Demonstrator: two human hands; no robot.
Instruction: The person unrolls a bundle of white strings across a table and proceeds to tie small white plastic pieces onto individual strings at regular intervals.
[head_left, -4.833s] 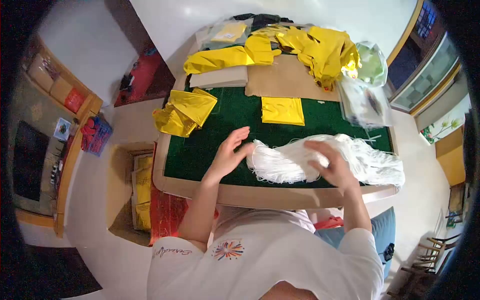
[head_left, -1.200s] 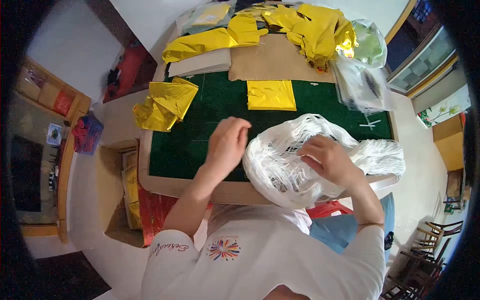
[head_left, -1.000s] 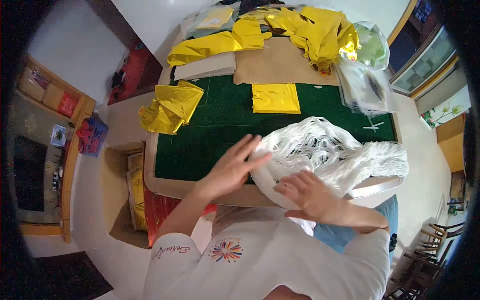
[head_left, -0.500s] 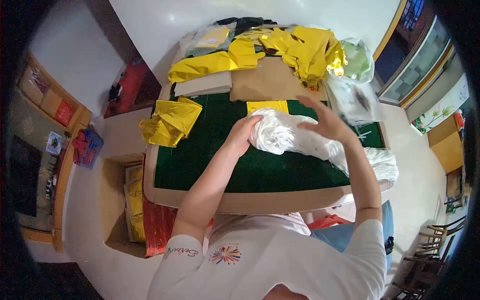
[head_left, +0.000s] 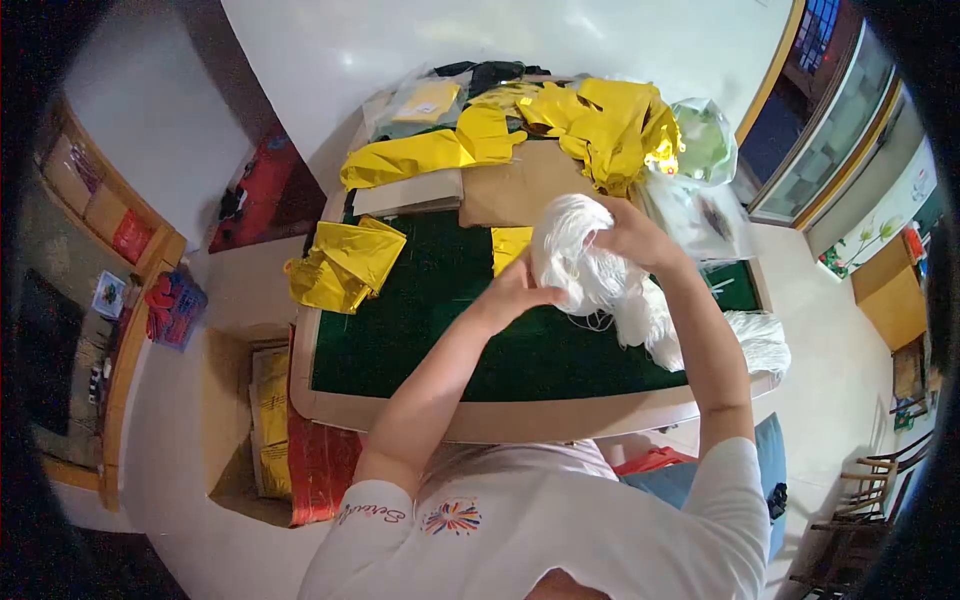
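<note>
A bundle of white string (head_left: 572, 245) is raised above the green tabletop (head_left: 430, 340), its near end upright between my hands. My left hand (head_left: 515, 293) grips its lower left side, thumb across the front. From the right, my right hand (head_left: 635, 238) holds the upper part with its fingers partly behind the strands. The rest of the bundle trails right and passes behind my right forearm to a loose end (head_left: 757, 340) at the table's right edge. A flat yellow foil piece (head_left: 508, 250) lies just behind my left hand, partly covered.
Crumpled yellow foil (head_left: 350, 265) lies at the table's left. More yellow foil (head_left: 620, 125), brown cardboard (head_left: 515, 185) and clear plastic bags (head_left: 705, 215) fill the back. An open carton (head_left: 235, 430) stands on the floor at left.
My right hand has come down onto the white string and now holds it. The near end of the bundle has been lifted and turned upright, with my left hand moving slightly right.
</note>
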